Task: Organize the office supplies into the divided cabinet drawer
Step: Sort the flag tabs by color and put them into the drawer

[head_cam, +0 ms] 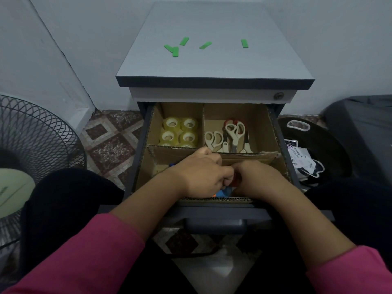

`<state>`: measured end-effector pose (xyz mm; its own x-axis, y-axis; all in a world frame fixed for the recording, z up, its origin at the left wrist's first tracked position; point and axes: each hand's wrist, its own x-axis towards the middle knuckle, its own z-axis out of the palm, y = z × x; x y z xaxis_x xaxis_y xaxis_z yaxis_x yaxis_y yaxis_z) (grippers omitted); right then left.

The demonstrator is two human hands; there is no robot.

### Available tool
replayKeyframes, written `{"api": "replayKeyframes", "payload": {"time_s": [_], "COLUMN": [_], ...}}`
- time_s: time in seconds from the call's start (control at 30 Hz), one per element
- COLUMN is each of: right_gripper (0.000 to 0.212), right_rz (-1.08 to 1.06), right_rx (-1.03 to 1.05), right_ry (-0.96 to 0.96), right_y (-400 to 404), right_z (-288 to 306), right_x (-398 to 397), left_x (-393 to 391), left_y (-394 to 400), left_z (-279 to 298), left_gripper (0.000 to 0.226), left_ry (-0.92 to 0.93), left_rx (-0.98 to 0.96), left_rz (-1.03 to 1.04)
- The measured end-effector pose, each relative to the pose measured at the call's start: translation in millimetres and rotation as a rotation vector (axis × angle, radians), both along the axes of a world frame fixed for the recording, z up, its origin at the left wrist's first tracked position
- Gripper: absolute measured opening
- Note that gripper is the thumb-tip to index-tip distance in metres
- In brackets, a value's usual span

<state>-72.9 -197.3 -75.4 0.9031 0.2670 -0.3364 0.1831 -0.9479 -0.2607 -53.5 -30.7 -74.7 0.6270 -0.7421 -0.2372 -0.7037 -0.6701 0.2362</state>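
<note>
Both hands work the near compartment of the open grey metal cabinet drawer w/ brown cardboard dividers (273, 132). The left hand (199, 175) has its fingers curled down; the right hand (254, 177) is curled too, knuckles touching the left's. Between them a small red item (235, 181) shows, seemingly pinched by the right fingers, tho which hand really grips it can't be told. Just under the hands, bits of blue and orange items (222, 193) peek out at the drawer's front edge; what they are is hidden.

Progress, judged from the layout: well along. The drawer's back-left compartment holds yellowish clear tape rolls (180, 131), packed side by side. The back-right compartment holds cream- and red-handled scissors (230, 134), several pairs lying loosely together. The front compartment is being filled now, approx. the last section.

Still outside the drawer: flat green plastic strips (184, 44), scattered on the grey cabinet top above and behind it, two overlapping, others apart. Whether they count as supplies to sort is unclear. The cardboard looks thin, w/ rough-cut edges; it'd likely flex if pushed.
</note>
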Motion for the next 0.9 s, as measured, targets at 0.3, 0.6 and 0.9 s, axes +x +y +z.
{"api": "replayKeyframes", "payload": {"time_s": [0.3, 0.6, 0.9], "right_gripper": [0.028, 0.030, 0.028], "right_rz": [0.005, 0.004, -0.015], "right_rx": [-0.023, -0.034, 0.007], "right_ry": [-0.022, -0.054, 0.005], "right_y": [-1.5, -2.1, -4.0], "right_z": [-4.2, -5.6, 1.3], "right_x": [1.3, 0.3, -1.1], "left_x": [0.8, 1.8, 0.3], "left_y": [0.2, 1.3, 0.6], "left_z": [-1.3, -4.6, -0.8], "left_gripper": [0.018, 0.016, 0.014], "left_ry": [0.005, 0.020, 0.051], "left_rx": [-0.017, -0.030, -0.041], "left_rz": [-0.003, 0.009, 0.022]}}
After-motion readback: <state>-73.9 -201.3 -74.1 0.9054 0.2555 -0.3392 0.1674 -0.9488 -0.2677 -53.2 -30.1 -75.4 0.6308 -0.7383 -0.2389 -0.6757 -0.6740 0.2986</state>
